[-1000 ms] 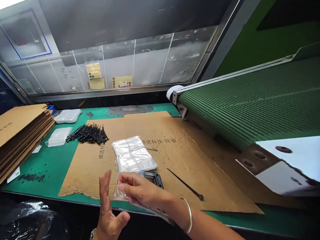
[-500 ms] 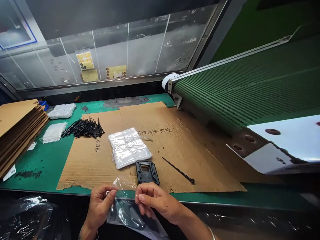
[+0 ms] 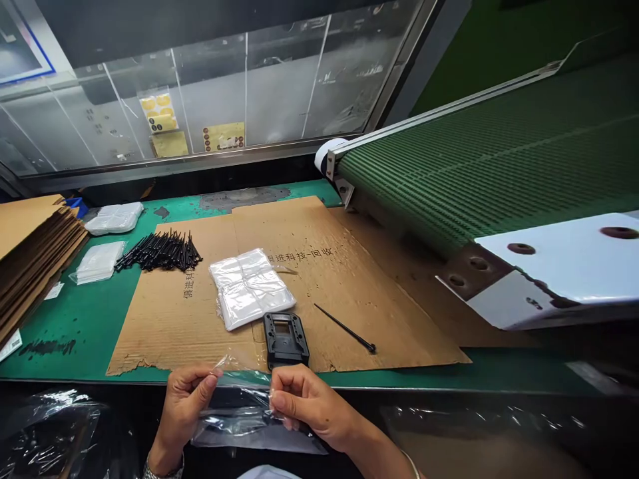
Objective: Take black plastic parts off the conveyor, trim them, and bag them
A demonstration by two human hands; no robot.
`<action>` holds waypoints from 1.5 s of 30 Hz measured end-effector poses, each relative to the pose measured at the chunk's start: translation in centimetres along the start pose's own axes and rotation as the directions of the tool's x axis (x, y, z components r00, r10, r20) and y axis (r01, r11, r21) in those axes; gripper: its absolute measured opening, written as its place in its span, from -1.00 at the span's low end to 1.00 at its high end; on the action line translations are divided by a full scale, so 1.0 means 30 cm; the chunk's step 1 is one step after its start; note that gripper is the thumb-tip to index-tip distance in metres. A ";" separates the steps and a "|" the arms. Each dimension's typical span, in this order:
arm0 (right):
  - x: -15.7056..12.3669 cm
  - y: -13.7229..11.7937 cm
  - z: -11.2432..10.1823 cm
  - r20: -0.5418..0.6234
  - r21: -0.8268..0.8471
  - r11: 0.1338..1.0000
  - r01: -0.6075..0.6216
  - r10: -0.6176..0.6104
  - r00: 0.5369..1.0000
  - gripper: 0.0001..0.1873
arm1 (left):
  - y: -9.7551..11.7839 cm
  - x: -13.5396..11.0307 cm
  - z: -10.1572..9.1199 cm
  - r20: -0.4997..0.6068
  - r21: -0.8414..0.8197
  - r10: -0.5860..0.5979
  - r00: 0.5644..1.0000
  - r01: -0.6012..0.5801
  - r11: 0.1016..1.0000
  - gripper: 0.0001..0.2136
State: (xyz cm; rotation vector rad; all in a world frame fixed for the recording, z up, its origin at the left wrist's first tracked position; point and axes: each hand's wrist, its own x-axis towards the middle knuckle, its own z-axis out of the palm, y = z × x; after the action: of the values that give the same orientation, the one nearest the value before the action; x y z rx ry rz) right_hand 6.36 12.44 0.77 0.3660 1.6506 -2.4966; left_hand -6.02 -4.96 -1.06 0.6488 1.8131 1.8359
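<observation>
In the head view, both hands were pinched shut on one clear plastic bag (image 3: pixel 239 418), held below the near edge of the table (image 3: pixel 80 319). The left hand (image 3: pixel 186 394) gripped a corner of the bag's upper edge between thumb and forefinger. The right hand (image 3: pixel 305 403) nipped the same edge a little way along, so the film hung stretched between them. The step in hand looked like parting the bag's mouth. That would call for the two layers to be rubbed apart at the pinch and drawn open without tearing the thin film.

Just beyond the right hand lay a black plastic frame (image 3: pixel 285 338), flat on the cardboard sheet (image 3: pixel 359 293). Further out from both hands sat a stack of clear bags (image 3: pixel 249 287). A single black tie (image 3: pixel 344 328) lay beyond and to the right of the right hand. A heap of black ties (image 3: pixel 157 251) lay well beyond the left hand, with small bag packs (image 3: pixel 100 261) beside it and flat cartons (image 3: pixel 30 246) far to the left. A green conveyor (image 3: pixel 474 166) sloped across well to the right of the right hand. Nothing stood between the hands and the frame. Crumpled film (image 3: pixel 44 432) lay low, to the left of the left hand.
</observation>
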 end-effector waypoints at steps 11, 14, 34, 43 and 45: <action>-0.030 -0.001 0.073 -0.131 -0.544 0.797 0.263 -0.390 0.911 -0.50 | 0.088 -0.058 0.063 0.086 0.187 0.130 0.988 -0.144 0.972 -0.81; -0.023 0.021 0.096 -0.005 -0.703 0.615 0.358 -0.507 0.862 -0.52 | 0.097 -0.085 0.107 0.332 0.029 -0.026 0.943 0.018 0.999 -0.75; 0.000 0.025 0.061 -0.490 -0.373 0.879 0.298 -0.459 0.740 -0.71 | -0.020 -0.068 0.181 -0.286 -0.352 -0.265 0.921 0.157 0.923 -0.70; -0.030 -0.028 0.092 0.372 -0.839 0.115 0.533 -0.593 0.714 -0.67 | -0.035 -0.053 0.156 0.111 0.626 0.731 0.674 -0.618 0.475 -0.64; -0.027 -0.029 0.091 0.366 -0.885 0.011 0.466 -0.602 0.710 -0.67 | -0.026 -0.049 0.143 0.139 0.591 0.690 0.710 -0.619 0.518 -0.63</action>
State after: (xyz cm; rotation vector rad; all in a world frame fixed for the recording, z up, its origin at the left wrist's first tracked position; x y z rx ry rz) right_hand 6.57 10.26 2.80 -0.4061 3.4239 -1.0262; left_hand -2.17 -2.57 -1.80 1.7231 2.4895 1.6698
